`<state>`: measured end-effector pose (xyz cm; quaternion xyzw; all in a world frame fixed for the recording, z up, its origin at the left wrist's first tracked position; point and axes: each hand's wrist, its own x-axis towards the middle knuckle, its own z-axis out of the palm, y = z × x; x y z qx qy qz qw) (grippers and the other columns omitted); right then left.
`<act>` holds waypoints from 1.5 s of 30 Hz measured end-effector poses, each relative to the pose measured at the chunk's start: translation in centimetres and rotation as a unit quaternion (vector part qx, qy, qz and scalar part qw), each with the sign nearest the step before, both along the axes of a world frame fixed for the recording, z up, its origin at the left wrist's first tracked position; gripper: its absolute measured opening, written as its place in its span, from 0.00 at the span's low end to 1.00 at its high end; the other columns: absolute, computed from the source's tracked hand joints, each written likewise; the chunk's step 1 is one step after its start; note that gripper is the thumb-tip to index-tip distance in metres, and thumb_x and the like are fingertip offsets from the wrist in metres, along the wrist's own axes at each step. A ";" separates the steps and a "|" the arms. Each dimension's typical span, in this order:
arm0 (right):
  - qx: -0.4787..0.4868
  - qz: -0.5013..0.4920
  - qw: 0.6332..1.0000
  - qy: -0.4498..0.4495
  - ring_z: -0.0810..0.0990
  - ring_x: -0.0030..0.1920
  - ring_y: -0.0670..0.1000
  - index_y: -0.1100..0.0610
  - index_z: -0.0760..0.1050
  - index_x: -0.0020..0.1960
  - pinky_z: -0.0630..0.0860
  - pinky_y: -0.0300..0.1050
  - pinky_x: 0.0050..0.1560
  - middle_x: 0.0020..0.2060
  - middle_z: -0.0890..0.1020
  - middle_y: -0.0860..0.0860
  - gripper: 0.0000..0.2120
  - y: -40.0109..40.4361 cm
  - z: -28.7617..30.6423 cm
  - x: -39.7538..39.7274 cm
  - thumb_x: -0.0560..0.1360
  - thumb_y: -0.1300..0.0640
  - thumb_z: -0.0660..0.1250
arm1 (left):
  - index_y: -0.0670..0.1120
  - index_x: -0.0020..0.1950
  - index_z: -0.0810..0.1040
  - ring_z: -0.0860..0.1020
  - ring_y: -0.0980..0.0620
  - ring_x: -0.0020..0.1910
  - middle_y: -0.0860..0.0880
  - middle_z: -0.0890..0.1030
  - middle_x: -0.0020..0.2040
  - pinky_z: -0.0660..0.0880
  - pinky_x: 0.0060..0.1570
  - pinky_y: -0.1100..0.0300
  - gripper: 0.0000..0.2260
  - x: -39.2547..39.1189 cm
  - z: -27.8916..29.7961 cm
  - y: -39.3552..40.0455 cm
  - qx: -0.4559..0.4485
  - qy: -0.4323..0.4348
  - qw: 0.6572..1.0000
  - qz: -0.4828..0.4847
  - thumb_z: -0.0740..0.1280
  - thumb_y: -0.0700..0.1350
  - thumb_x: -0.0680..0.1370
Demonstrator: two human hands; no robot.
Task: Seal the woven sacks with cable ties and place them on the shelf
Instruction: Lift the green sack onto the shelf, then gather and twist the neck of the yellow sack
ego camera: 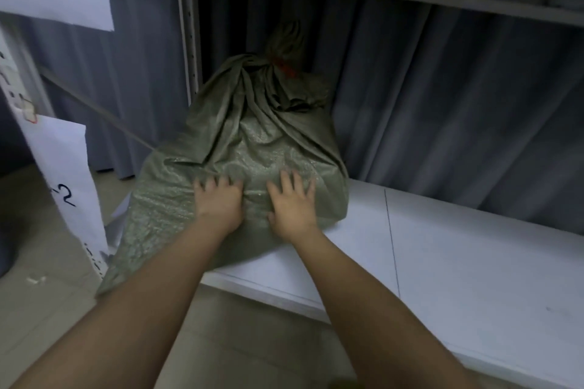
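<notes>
Grey curtain [442, 98] hangs behind a white shelf [458, 262]; on its left end lies a green woven sack [252, 142], neck bunched under a red cable tie [286, 68]; left hand [219, 202] and right hand [292, 204] press flat on it, fingers spread; paper sheets [68, 180] hang at left.

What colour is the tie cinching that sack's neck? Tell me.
Red, seen in the head view.

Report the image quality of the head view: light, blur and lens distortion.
Head view: dim, flat light, darkest behind the green sack; wide-angle bowing of the shelf edges; soft focus overall, with the left hand, right hand and red tie slightly blurred.
</notes>
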<state>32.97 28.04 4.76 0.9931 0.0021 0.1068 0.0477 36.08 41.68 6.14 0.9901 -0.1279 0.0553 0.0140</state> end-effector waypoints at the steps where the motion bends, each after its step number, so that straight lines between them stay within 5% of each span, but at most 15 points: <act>1: 0.014 0.003 1.000 0.000 0.49 0.75 0.60 0.52 0.58 0.73 0.46 0.66 0.72 0.76 0.52 0.57 0.29 -0.5 0.4 -1.1 0.75 0.54 0.65 | 0.50 0.70 0.66 0.62 0.41 0.71 0.44 0.66 0.71 0.56 0.71 0.42 0.21 -0.9 0.2 -0.5 -0.001 0.000 1.000 -0.008 0.59 0.51 0.78; 6: 0.032 0.008 0.999 -0.031 0.58 0.71 0.59 0.56 0.64 0.69 0.56 0.57 0.71 0.71 0.62 0.58 0.23 -3.2 3.0 -8.1 0.76 0.51 0.62 | 0.46 0.68 0.68 0.65 0.40 0.69 0.42 0.69 0.69 0.59 0.70 0.44 0.18 -7.4 2.3 -3.4 -0.016 -0.004 0.999 -0.049 0.58 0.45 0.78; 11: 0.071 -0.029 0.997 -0.029 0.66 0.65 0.59 0.56 0.67 0.67 0.64 0.52 0.64 0.64 0.70 0.57 0.22 -5.5 4.4 -17.0 0.77 0.47 0.61 | 0.45 0.68 0.68 0.71 0.40 0.63 0.42 0.72 0.64 0.71 0.56 0.49 0.17 -15.9 3.5 -5.8 -0.083 0.022 0.993 -0.086 0.58 0.43 0.79; 18: 0.125 -0.095 0.987 0.025 0.68 0.65 0.57 0.55 0.67 0.69 0.71 0.52 0.58 0.66 0.69 0.55 0.23 -7.9 2.7 -30.1 0.77 0.46 0.61 | 0.46 0.67 0.69 0.74 0.41 0.60 0.43 0.74 0.63 0.72 0.53 0.50 0.16 -27.9 0.7 -7.8 -0.104 0.056 0.984 -0.137 0.57 0.44 0.79; 25: 0.175 -0.171 0.964 0.107 0.66 0.67 0.59 0.54 0.66 0.69 0.69 0.54 0.62 0.67 0.67 0.56 0.26 -9.6 -2.9 -40.6 0.75 0.45 0.64 | 0.49 0.67 0.70 0.74 0.42 0.63 0.44 0.74 0.64 0.73 0.57 0.51 0.17 -36.9 -4.4 -8.0 -0.111 0.133 0.969 -0.175 0.59 0.48 0.79; 29: 0.242 -0.229 0.931 0.151 0.63 0.70 0.61 0.55 0.59 0.73 0.67 0.54 0.65 0.70 0.63 0.58 0.35 -10.3 -7.3 -45.1 0.72 0.43 0.67 | 0.49 0.68 0.71 0.74 0.43 0.63 0.45 0.76 0.64 0.73 0.57 0.51 0.18 -39.8 -7.5 -8.1 -0.100 0.175 0.960 -0.196 0.59 0.49 0.79; 33: 0.336 -0.251 0.878 0.231 0.50 0.75 0.61 0.49 0.43 0.77 0.60 0.59 0.70 0.76 0.50 0.56 0.54 -10.3 -11.2 -49.2 0.64 0.37 0.74 | 0.49 0.68 0.70 0.71 0.42 0.63 0.43 0.72 0.64 0.72 0.57 0.51 0.18 -41.8 -10.2 -8.8 -0.090 0.192 0.950 -0.230 0.60 0.50 0.78; 38: 0.270 -0.215 0.869 0.354 0.40 0.75 0.64 0.43 0.26 0.73 0.50 0.65 0.71 0.75 0.35 0.56 0.67 -10.3 -15.9 -52.6 0.58 0.37 0.78 | 0.48 0.74 0.60 0.59 0.42 0.72 0.43 0.58 0.74 0.67 0.65 0.48 0.25 -42.9 -12.9 -10.7 -0.094 0.214 0.939 -0.253 0.61 0.47 0.77; 40: 0.248 -0.207 0.878 0.352 0.45 0.75 0.65 0.43 0.24 0.72 0.53 0.66 0.70 0.76 0.40 0.58 0.69 -10.7 -17.9 -53.0 0.57 0.38 0.78 | 0.49 0.76 0.55 0.52 0.42 0.75 0.43 0.51 0.77 0.62 0.69 0.48 0.28 -43.0 -13.7 -11.7 -0.091 0.209 0.936 -0.268 0.61 0.47 0.78; 42: 0.243 -0.183 0.892 0.334 0.58 0.72 0.65 0.45 0.26 0.73 0.63 0.63 0.66 0.74 0.55 0.62 0.68 -11.3 -19.3 -52.7 0.58 0.41 0.79 | 0.49 0.77 0.51 0.47 0.42 0.76 0.43 0.46 0.78 0.59 0.71 0.47 0.30 -43.0 -14.3 -12.8 -0.086 0.204 0.934 -0.280 0.62 0.47 0.78; 45: 0.284 -0.159 0.899 0.293 0.76 0.58 0.60 0.50 0.38 0.77 0.74 0.50 0.51 0.61 0.75 0.61 0.53 -12.1 -19.9 -51.9 0.68 0.46 0.73 | 0.49 0.77 0.50 0.45 0.42 0.76 0.43 0.44 0.78 0.55 0.73 0.46 0.31 -42.9 -14.5 -14.5 -0.072 0.208 0.932 -0.288 0.62 0.47 0.78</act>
